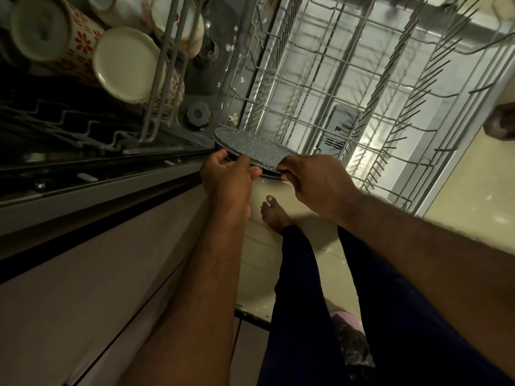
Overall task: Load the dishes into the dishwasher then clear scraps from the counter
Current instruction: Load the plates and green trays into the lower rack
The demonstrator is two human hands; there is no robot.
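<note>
My left hand [225, 174] and right hand [312, 179] both have fingers pinching the near rim of the dark plates [250, 146], seemingly two stacked, held flat over the near-left corner of the rack [362, 87]; I'd peel one off, tip it upright, seat it in a slot.

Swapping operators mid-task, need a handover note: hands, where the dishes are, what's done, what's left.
Left hand: grips the near left edge of the dark speckled plates.
Right hand: pinches their near right edge.
Plates: apparently two stacked, held flat over the corner of the pulled-out lower rack, not yet slotted.
Done: mugs sit in the upper rack.
Left: stand the plates in the lower rack, then clear the scraps; the counter is out of view, so its state is unknown.
</note>
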